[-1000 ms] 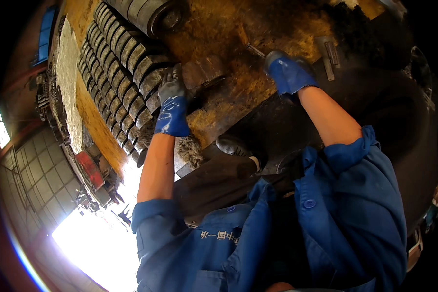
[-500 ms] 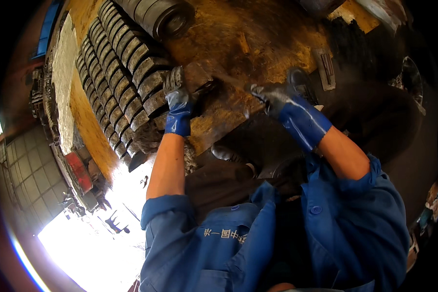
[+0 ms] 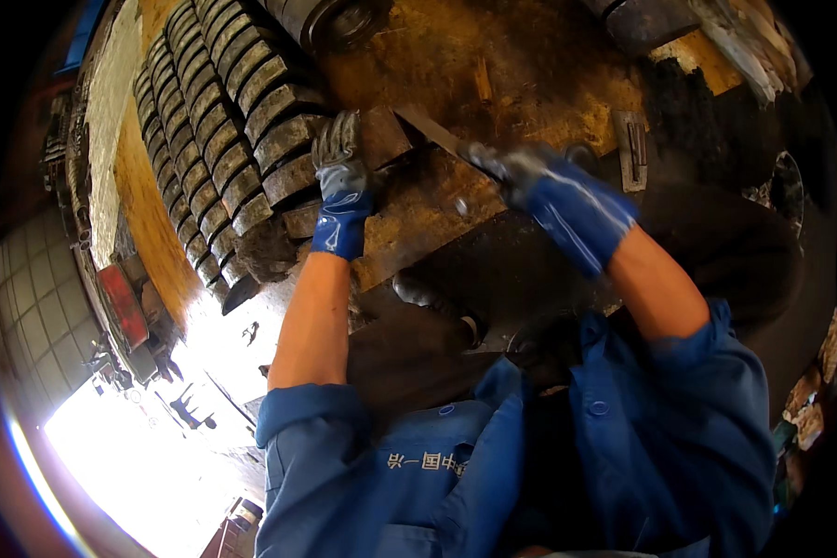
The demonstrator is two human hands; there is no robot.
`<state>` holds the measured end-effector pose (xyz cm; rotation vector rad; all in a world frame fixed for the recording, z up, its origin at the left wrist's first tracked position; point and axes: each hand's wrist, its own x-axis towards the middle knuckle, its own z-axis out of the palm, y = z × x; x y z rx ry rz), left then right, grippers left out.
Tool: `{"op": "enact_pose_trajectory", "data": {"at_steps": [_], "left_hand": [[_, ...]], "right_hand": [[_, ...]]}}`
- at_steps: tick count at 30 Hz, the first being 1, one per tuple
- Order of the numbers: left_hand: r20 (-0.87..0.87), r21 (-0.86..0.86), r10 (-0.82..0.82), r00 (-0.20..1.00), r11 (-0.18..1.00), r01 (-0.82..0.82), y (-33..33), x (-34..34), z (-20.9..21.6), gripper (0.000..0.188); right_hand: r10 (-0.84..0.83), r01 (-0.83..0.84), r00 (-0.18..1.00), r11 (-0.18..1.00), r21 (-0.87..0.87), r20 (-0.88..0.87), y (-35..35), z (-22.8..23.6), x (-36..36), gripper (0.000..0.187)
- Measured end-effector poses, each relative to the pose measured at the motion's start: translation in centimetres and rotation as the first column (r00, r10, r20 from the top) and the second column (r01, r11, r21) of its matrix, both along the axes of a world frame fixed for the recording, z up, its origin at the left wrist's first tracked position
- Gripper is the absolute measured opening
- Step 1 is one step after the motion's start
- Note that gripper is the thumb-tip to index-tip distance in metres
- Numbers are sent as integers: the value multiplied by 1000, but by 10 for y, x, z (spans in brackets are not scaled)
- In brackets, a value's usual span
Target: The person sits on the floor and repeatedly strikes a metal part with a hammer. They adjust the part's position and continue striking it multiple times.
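Flat blade sticks out of the R hand, tip up-left, handle end down-right in the glove. Long axis is a diagonal in view, pointing off the R fist toward the L side. Tip sits by the upper right edge of a brown block; contact or small gap, can't tell. R grip: fingers closed round the handle, bit blurred.

Block lies just R of the L hand, btwn it and the blade. So L hand is nearer the block, R hand reaches it only via the blade. L glove: fingers pointing up, together, by the block's L side; pinching or just resting, can't tell.

Further out: L of L hand, rows of curved metal pcs, packed tight. Above, dark cyl. part. Under it all, stained yellow-brown surface w/ a short stick on it. R of R hand, slotted plate. Below, btwn forearms, dark shoe.
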<state>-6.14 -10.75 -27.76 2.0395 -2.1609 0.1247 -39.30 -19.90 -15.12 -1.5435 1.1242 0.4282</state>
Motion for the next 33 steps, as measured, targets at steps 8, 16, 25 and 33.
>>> {"op": "enact_pose_trajectory", "data": {"at_steps": [8,16,25,33], "left_hand": [[-45,23,55,997,998,-54,2,-10,12,88],[99,273,248,964,924,-266,17,38,-48,92],[-47,23,75,996,997,-74,-5,-4,6,91],[4,-103,-37,999,994,37,-13,-17,21,86]], "right_hand": [[-88,88,996,996,14,27,4,-18,-7,28],[-326,286,939,917,278,110,-5,-18,11,25],[-586,156,568,766,623,578,20,-61,-33,46],[-636,167,529,728,665,562,6,-63,-35,42]]}}
